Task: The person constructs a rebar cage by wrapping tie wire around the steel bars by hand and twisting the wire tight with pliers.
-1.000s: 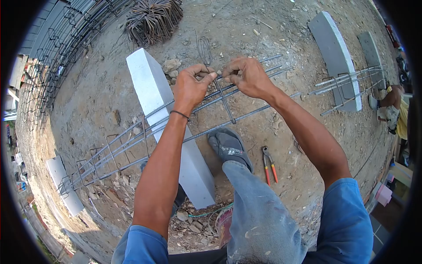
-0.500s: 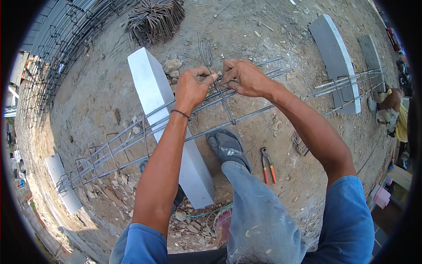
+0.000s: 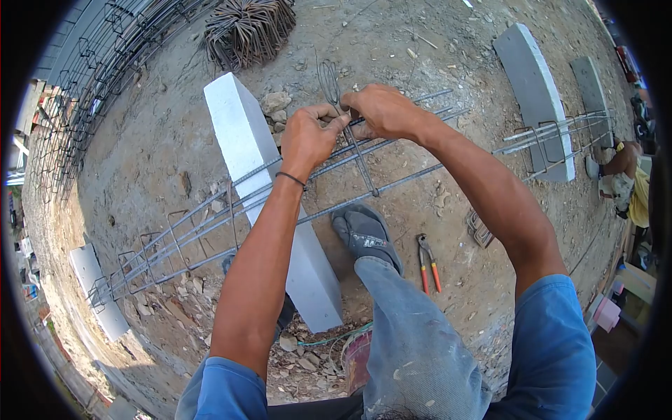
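Long steel bars (image 3: 329,206) with square stirrups run across the view over a pale block (image 3: 245,133). At the top bar, beside a stirrup (image 3: 361,162), my left hand (image 3: 310,138) pinches thin wire. A loop of this wire (image 3: 327,80) rises just above the fingertips. Touching the same spot from the right, my right hand (image 3: 383,113) has its fingers bent round the bar and wire; its fingertips are partly hidden. Pincers with red handles (image 3: 428,264) lie on the ground below the bars.
A bundle of bent stirrups (image 3: 248,31) lies at the top. More rebar cages (image 3: 87,105) stand at the left. Two grey blocks (image 3: 535,98) (image 3: 593,94) carry bars at the right. Another person (image 3: 626,178) is at the right edge. My sandalled foot (image 3: 365,234) is below the bars.
My right hand has turned over and shifted slightly left, closer to my left fingertips. My left hand stays nearly in place, pinching.
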`<state>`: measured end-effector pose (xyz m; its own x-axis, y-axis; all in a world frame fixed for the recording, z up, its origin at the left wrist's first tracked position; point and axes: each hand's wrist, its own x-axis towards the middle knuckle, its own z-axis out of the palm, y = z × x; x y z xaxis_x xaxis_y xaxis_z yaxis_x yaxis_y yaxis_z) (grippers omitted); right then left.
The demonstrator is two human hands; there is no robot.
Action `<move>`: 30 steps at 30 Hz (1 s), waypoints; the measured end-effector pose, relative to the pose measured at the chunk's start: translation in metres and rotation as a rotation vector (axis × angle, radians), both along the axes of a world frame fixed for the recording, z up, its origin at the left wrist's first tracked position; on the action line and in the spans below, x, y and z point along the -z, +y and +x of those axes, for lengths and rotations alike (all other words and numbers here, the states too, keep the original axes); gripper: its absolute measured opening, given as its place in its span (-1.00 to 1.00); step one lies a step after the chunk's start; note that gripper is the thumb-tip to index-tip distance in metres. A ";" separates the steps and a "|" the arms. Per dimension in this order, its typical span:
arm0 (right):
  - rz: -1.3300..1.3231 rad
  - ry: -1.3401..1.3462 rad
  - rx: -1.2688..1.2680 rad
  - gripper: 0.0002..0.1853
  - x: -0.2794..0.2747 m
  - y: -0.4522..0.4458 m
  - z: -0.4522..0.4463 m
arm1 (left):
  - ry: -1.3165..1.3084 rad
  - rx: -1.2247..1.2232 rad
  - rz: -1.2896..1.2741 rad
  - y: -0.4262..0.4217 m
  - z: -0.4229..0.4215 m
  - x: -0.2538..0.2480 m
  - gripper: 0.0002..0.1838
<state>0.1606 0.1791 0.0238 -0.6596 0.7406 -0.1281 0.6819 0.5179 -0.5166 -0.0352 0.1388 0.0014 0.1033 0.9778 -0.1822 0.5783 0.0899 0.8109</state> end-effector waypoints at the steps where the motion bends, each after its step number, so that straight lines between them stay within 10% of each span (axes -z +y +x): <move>1: 0.013 -0.054 -0.019 -0.56 -0.001 -0.003 -0.002 | -0.019 -0.007 0.013 0.000 -0.001 0.003 -0.78; 9: 0.090 0.074 -0.074 -0.65 0.020 -0.003 0.001 | -0.044 -0.025 0.034 -0.002 0.000 0.005 -0.79; 12: -0.112 0.045 -0.138 -0.68 0.003 0.013 0.004 | -0.035 -0.018 0.044 -0.002 0.001 0.005 -0.78; 15: -0.866 0.509 0.048 -0.70 0.031 0.044 0.016 | -0.046 -0.031 0.010 -0.003 0.001 0.004 -0.78; 30: -0.330 0.312 0.473 -0.62 0.023 0.011 -0.009 | -0.273 -0.097 -0.181 0.008 -0.002 0.003 -0.71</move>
<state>0.1517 0.1906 0.0013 -0.3151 0.9146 -0.2535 0.5894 -0.0207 -0.8076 -0.0372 0.1470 -0.0018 0.0799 0.9399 -0.3320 0.3233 0.2906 0.9006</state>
